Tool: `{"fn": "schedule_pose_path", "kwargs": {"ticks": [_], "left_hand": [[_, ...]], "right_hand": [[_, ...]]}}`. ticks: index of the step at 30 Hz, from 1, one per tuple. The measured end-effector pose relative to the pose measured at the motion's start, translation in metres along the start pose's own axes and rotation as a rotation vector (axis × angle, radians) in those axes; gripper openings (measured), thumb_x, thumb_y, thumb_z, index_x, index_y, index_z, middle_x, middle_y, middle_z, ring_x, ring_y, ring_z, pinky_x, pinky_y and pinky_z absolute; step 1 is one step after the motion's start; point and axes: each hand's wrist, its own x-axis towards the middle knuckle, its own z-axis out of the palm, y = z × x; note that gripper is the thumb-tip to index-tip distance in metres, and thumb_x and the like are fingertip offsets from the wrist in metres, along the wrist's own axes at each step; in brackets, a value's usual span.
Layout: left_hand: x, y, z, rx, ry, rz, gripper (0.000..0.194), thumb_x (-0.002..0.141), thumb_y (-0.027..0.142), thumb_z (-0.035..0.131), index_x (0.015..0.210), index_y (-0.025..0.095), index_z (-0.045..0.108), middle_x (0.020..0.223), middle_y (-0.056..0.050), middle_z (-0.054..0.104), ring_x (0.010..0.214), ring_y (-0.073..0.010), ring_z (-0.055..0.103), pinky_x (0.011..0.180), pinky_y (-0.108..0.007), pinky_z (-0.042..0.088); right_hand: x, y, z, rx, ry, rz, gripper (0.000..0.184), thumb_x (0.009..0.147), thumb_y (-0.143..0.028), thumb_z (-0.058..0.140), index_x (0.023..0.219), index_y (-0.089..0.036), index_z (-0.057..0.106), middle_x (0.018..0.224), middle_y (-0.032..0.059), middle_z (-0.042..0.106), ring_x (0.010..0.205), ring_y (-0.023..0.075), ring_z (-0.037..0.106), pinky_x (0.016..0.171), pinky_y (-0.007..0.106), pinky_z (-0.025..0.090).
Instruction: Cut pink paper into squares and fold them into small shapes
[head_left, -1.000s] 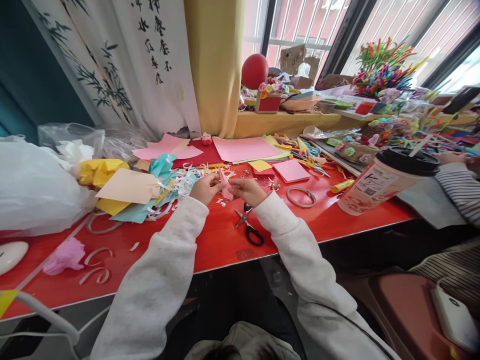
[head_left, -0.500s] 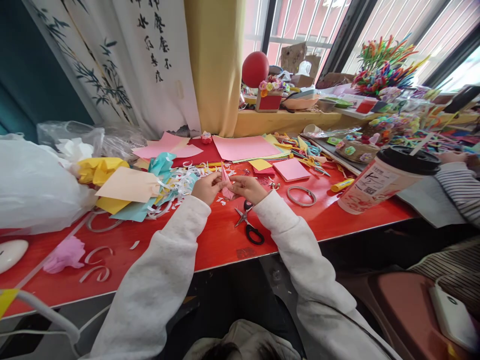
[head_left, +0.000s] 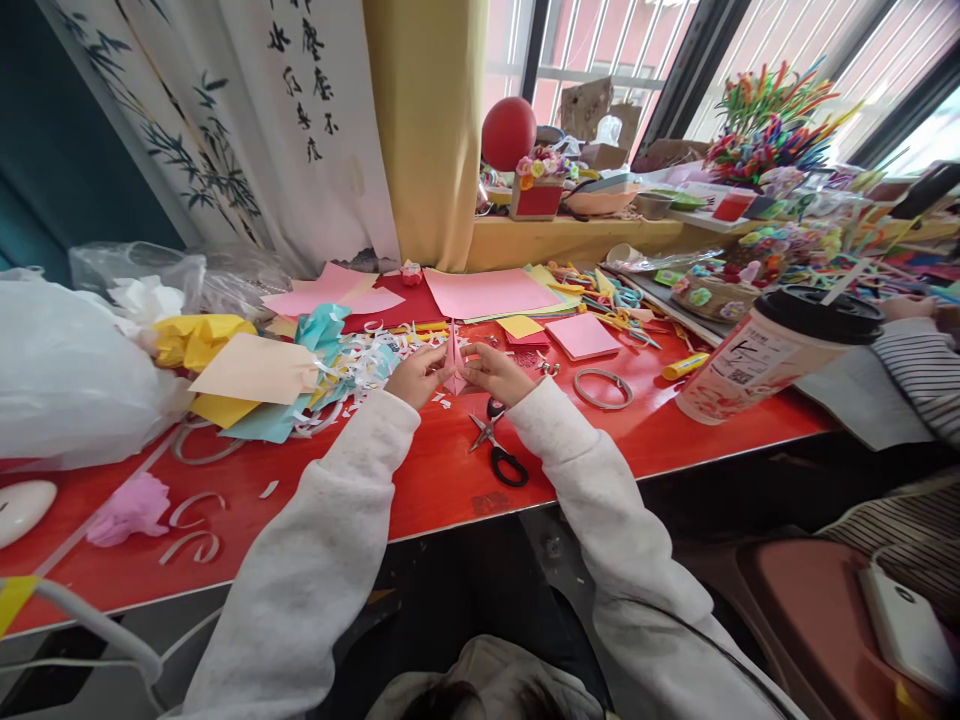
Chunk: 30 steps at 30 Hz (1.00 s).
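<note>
A small folded pink paper piece stands point-up between my two hands above the red table. My left hand pinches its left side with closed fingers. My right hand pinches its right side the same way. Black-handled scissors lie on the table just below my right wrist. A heap of white and teal paper scraps lies just left of my left hand.
Pink sheets, a pink note pad, a metal ring and a glue stick lie beyond and to the right. A lidded drink cup lies tilted at right, near another person's striped sleeve. Plastic bags fill the left.
The pink paper piece has turned more upright between my fingers, and my hands have drawn slightly closer together. The view has tipped slightly.
</note>
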Motion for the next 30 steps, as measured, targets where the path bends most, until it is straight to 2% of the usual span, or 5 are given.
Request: {"fn": "schedule_pose_path", "kwargs": {"ticks": [5,11,16,25,30], "left_hand": [[0.0011,0.0019,-0.0010,-0.061,0.065,-0.020,0.050,0.070,0.044,0.054,0.112,0.016,0.056,0.091,-0.005,0.056,0.084,-0.0163,0.051,0.079,-0.028,0.041],[-0.0006,0.0065,-0.0023,-0.210,0.027,-0.225,0.045,0.066,0.053,0.055,0.089,0.016,0.065,0.068,-0.003,0.061,0.057,-0.0138,0.056,0.057,-0.025,0.045],[-0.0018,0.0077,-0.0021,-0.151,0.056,-0.142,0.037,0.068,0.052,0.054,0.073,0.018,0.066,0.061,0.000,0.059,0.055,-0.0121,0.054,0.059,-0.023,0.043],[0.0005,0.0072,0.0032,-0.240,0.058,-0.158,0.044,0.061,0.053,0.059,0.082,0.015,0.066,0.085,-0.004,0.062,0.067,-0.0134,0.056,0.066,-0.026,0.048],[0.0010,0.0045,0.0020,-0.303,0.054,-0.196,0.047,0.060,0.047,0.063,0.093,0.013,0.062,0.069,-0.001,0.062,0.060,-0.0121,0.056,0.064,-0.028,0.048]], "right_hand": [[-0.0014,-0.0045,0.0026,-0.029,0.064,0.084,0.026,0.070,-0.029,0.063,0.073,-0.017,0.041,0.051,-0.0044,0.057,0.051,0.0118,0.062,0.054,0.024,0.052],[-0.0004,-0.0059,0.0016,-0.051,0.121,-0.062,0.032,0.063,-0.039,0.066,0.074,-0.016,0.047,0.051,-0.0043,0.056,0.047,0.0099,0.060,0.050,0.021,0.050],[0.0012,-0.0046,0.0018,-0.072,0.125,-0.064,0.037,0.057,-0.040,0.070,0.076,-0.015,0.050,0.052,-0.0035,0.057,0.048,0.0102,0.058,0.052,0.024,0.050],[-0.0004,-0.0081,-0.0015,-0.091,0.105,-0.115,0.032,0.056,-0.038,0.069,0.072,-0.014,0.056,0.061,-0.0013,0.058,0.054,0.0099,0.055,0.059,0.028,0.051],[0.0000,-0.0055,-0.0033,-0.122,0.101,-0.144,0.029,0.058,-0.036,0.068,0.073,-0.015,0.054,0.061,-0.0010,0.058,0.056,0.0106,0.056,0.059,0.027,0.051]]}}
